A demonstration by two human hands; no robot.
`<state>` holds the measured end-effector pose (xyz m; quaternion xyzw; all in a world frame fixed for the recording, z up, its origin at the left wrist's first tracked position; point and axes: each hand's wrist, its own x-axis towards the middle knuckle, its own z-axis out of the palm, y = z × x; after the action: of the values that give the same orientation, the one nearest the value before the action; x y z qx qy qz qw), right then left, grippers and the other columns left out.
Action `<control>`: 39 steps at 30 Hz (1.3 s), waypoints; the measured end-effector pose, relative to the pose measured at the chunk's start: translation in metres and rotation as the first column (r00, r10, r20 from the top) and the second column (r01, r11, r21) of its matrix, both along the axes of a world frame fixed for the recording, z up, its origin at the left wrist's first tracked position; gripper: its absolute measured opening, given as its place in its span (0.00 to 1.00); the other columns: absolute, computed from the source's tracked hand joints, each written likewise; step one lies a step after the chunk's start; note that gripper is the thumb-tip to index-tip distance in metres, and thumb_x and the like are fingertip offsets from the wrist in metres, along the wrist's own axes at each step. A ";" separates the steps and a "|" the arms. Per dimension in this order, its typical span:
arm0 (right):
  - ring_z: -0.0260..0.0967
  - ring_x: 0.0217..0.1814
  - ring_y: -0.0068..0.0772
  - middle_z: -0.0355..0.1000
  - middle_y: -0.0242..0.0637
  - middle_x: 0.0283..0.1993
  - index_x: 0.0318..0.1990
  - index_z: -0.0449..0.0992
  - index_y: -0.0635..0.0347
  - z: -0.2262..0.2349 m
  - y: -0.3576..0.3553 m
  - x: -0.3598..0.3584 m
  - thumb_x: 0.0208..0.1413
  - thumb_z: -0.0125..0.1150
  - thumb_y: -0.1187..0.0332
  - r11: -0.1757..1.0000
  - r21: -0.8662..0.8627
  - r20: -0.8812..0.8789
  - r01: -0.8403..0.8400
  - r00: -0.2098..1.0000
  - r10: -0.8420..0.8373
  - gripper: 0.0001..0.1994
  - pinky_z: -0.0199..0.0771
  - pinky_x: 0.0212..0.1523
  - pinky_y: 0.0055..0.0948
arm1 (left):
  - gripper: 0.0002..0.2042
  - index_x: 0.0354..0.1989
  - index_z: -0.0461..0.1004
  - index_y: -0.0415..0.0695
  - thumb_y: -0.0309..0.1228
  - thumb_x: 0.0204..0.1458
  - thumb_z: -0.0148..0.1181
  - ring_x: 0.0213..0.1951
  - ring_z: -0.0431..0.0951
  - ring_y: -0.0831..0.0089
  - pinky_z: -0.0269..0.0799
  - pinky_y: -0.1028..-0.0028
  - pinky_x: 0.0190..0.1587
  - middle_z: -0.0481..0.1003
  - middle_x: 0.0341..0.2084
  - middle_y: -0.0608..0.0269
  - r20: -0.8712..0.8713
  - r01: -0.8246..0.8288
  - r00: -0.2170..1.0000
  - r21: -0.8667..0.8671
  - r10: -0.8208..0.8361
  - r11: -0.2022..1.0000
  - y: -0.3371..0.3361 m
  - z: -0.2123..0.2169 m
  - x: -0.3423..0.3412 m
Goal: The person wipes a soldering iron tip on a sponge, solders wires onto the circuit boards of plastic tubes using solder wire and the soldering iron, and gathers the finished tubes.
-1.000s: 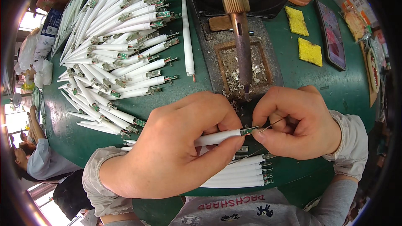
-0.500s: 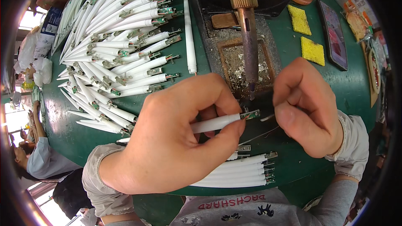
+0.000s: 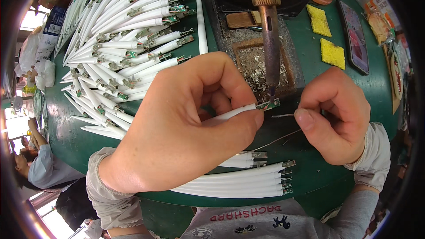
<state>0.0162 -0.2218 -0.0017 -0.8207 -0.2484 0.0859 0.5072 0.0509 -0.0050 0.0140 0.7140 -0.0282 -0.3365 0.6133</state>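
- I see the white tube (image 3: 234, 112) near the middle of the green table (image 3: 310, 172), its small circuit-board end (image 3: 271, 104) lying right under the tip of the soldering iron (image 3: 270, 48).
- My left hand (image 3: 186, 124) is closed around that tube, thumb and fingers pinching it near the board end.
- My right hand (image 3: 336, 115) pinches a thin solder wire (image 3: 283, 116) narrowly between thumb and forefinger, the wire's end close beside the board.
- Below the iron sits a brown tray (image 3: 256, 62) speckled with solder bits.
- A neat row of white tubes (image 3: 239, 183) lies just under my hands.
- A big loose heap of tubes (image 3: 124, 40) fills the table's upper left.
- Two yellow sponges (image 3: 325, 35) and a dark phone (image 3: 354, 35) lie to the right.
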 end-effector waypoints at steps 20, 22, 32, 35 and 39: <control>0.56 0.26 0.14 0.59 0.33 0.31 0.34 0.63 0.66 -0.009 0.001 0.004 0.52 0.52 0.77 0.999 0.042 0.103 -0.001 0.995 -0.003 0.05 0.57 0.26 0.14 | 0.08 0.28 0.66 0.40 0.18 0.40 0.59 0.26 0.67 0.85 0.60 0.85 0.28 0.69 0.24 0.67 -0.031 -0.077 0.997 -0.065 0.075 0.995 0.003 0.004 -0.002; 0.56 0.26 0.14 0.59 0.33 0.31 0.35 0.63 0.66 -0.008 0.000 0.004 0.52 0.52 0.77 1.000 0.026 0.114 0.002 0.993 -0.005 0.05 0.57 0.26 0.14 | 0.08 0.28 0.67 0.40 0.18 0.41 0.59 0.25 0.67 0.85 0.59 0.85 0.26 0.69 0.24 0.67 -0.034 -0.055 0.998 -0.086 0.052 0.995 0.001 0.004 0.001; 0.56 0.25 0.13 0.60 0.32 0.32 0.35 0.63 0.66 -0.009 0.007 0.005 0.53 0.52 0.76 0.995 0.073 0.082 0.063 0.994 -0.069 0.05 0.58 0.25 0.14 | 0.06 0.28 0.66 0.40 0.22 0.43 0.57 0.17 0.66 0.83 0.55 0.85 0.16 0.71 0.19 0.62 -0.097 -0.124 0.989 -0.167 0.109 0.978 0.000 0.000 0.004; 0.56 0.25 0.13 0.60 0.32 0.31 0.35 0.63 0.65 -0.008 0.005 0.005 0.53 0.52 0.76 0.998 0.049 0.109 0.042 0.993 -0.047 0.05 0.58 0.25 0.14 | 0.06 0.28 0.66 0.40 0.22 0.44 0.57 0.16 0.66 0.82 0.54 0.85 0.16 0.71 0.19 0.61 -0.104 -0.113 0.990 -0.209 0.093 0.971 -0.001 -0.001 0.004; 0.56 0.25 0.13 0.60 0.32 0.31 0.35 0.63 0.65 -0.008 0.008 0.004 0.53 0.52 0.76 0.997 0.062 0.093 0.054 0.994 -0.059 0.05 0.58 0.25 0.14 | 0.06 0.28 0.66 0.40 0.22 0.44 0.57 0.16 0.65 0.82 0.54 0.85 0.15 0.71 0.19 0.60 -0.111 -0.121 0.989 -0.222 0.098 0.968 0.000 -0.001 0.003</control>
<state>0.0197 -0.2142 -0.0092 -0.8151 -0.2512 0.0251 0.5214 0.0536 -0.0055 0.0128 0.6218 0.0032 -0.3317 0.7095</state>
